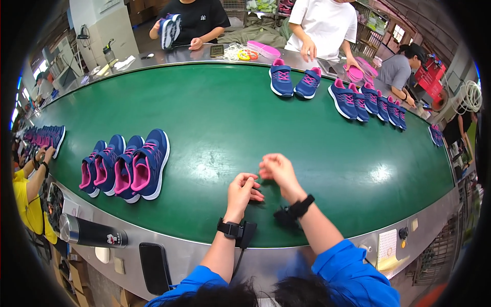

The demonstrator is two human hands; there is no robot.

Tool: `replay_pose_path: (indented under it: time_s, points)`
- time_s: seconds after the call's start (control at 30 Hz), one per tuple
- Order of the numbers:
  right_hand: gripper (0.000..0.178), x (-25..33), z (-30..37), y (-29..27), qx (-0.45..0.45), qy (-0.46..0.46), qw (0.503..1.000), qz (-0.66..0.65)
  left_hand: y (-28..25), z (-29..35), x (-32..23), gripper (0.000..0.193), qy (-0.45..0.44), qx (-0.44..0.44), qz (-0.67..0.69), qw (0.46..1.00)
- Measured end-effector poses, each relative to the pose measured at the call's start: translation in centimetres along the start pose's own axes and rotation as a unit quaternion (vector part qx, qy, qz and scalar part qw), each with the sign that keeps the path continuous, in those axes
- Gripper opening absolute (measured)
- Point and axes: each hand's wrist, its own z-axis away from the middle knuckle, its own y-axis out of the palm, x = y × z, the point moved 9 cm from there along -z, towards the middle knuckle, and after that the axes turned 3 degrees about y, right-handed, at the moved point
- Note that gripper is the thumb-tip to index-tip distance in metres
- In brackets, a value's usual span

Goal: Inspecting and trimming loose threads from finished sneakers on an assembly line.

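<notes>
Plainly, the head view holds one green belt (215, 115), and every place here is told from it. Over its near half are two bare hands: the left hand (244, 192) has its fingers loosely bent and slightly apart, while the right hand (274, 169) is blurred, its fingers curled, and I cannot tell whether they close on anything. Blue-and-pink shoes stand on the belt in groups. Four near shoes (125, 166) are side by side on its near left part, closest to the left hand. Two far shoes (294, 81) stand by its far edge, and six more, a right-hand row (368, 102), lie farther right along that edge. The left-end row (43, 138) is too crowded to count, and the shoes at the right end (436, 135) are too small.

Around the belt runs a metal counter (189, 259). On its near left side are one dark bottle (97, 232) and one black phone (154, 268); beyond the belt's far edge are pink insoles (263, 49), white cord (232, 52) and two rings, yellow and orange (247, 55). Two people face the belt from there, the one in black holding up footwear (170, 30). Black wrist devices (240, 230) hide bits of the belt, and dark hair covers some of the counter nearest the wearer.
</notes>
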Motion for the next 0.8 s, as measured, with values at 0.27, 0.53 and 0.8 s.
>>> replay_pose_path:
  time_s: [0.27, 0.53, 0.8]
  points:
    - [0.062, 6.2, -14.0, -10.6, -0.195, -0.029, 0.979, -0.050, 3.0, 4.2, 1.7, 0.021, -0.068, 0.022, 0.082, 0.994]
    - [0.091, 11.4, -16.1, -18.1, -0.282, -0.104, 0.943, -0.139, 8.2, 10.7, 1.6, 0.025, -0.153, 0.100, 0.116, 0.976]
    - [0.066, 14.6, -13.1, -21.6, -0.366, -0.094, 0.919, -0.108, 8.9, 9.5, 0.7, 0.026, -0.125, 0.102, 0.093, 0.982]
